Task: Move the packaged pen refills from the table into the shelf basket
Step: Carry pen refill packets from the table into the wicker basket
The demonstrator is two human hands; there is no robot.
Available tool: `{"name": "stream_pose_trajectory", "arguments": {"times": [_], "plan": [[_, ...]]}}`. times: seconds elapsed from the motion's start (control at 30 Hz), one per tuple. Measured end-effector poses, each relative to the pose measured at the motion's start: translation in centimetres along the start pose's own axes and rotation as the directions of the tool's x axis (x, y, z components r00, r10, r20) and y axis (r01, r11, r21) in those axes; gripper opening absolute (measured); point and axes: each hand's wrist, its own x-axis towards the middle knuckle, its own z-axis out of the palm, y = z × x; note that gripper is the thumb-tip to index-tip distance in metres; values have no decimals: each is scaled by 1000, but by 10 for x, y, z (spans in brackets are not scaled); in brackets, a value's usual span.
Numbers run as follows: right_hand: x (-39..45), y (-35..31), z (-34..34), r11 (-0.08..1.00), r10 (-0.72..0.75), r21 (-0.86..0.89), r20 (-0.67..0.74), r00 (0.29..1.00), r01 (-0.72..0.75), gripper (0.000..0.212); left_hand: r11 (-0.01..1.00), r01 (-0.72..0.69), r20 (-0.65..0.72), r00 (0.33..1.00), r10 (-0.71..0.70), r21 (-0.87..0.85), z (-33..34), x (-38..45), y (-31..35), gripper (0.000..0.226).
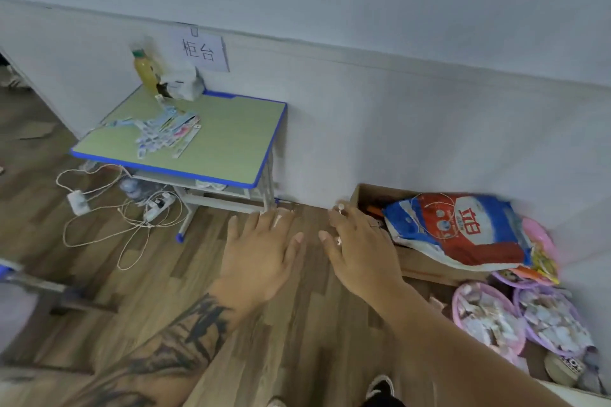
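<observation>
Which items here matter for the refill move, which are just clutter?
Job: packaged pen refills on the table; left hand and right hand, both empty. Shelf basket not visible.
Clutter: juice bottle, power strips, detergent bag, pink baskets.

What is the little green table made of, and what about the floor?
The table top looks like smooth matte green laminate board with a blue, probably plastic, edge strip; its legs look like pale painted metal. The floor looks like wood or wood-print laminate: brown planks with grain and seams.
</observation>
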Motion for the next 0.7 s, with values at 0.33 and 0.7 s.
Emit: {"name": "stream_pose_trajectory", "arguments": {"times": [0.33, 0.7], "plan": [[96, -108, 29, 987, -157, -16, 111, 981, 160, 50, 979, 196, 63, 979, -193, -58, -11, 32, -120, 63], [276, -185, 95, 955, -297, 74, 237, 925, 287, 59, 925, 352, 121, 922, -369, 140, -17, 137, -241, 55]]}}
